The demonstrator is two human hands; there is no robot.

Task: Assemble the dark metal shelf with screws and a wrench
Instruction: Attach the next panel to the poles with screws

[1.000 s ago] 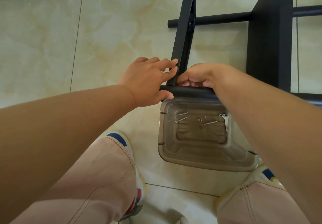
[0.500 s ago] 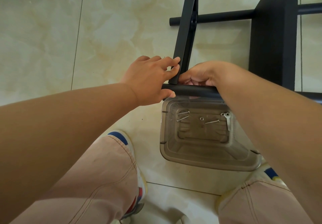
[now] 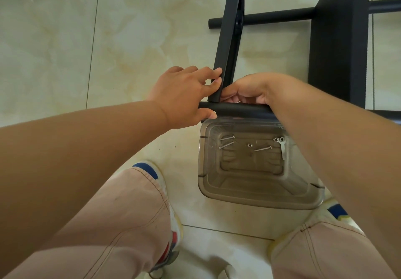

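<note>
The dark metal shelf frame [image 3: 338, 46] lies on the tiled floor [image 3: 134, 29], its wide flat panel at the right and round tubes running across. Nearest the person, a horizontal tube [image 3: 240, 110] meets a flat upright bar [image 3: 227, 40] that leads away toward the top of the view. The left hand [image 3: 184, 96] grips this joint: thumb under the tube's end, fingers curled against the bar's near end. The right hand [image 3: 249, 90] is bunched on the other side of the bar, just above the tube, fingertips pinching something small and silvery (too hidden to name).

Just below the tube sits a clear plastic container [image 3: 256, 200] on the floor. Inside it lie three loose screws [image 3: 226, 141], a nut [image 3: 250, 145], and a small flat wrench [image 3: 282, 147] beside a washer-like ring. Pale pink trouser legs and white shoes with blue tongues flank the container.
</note>
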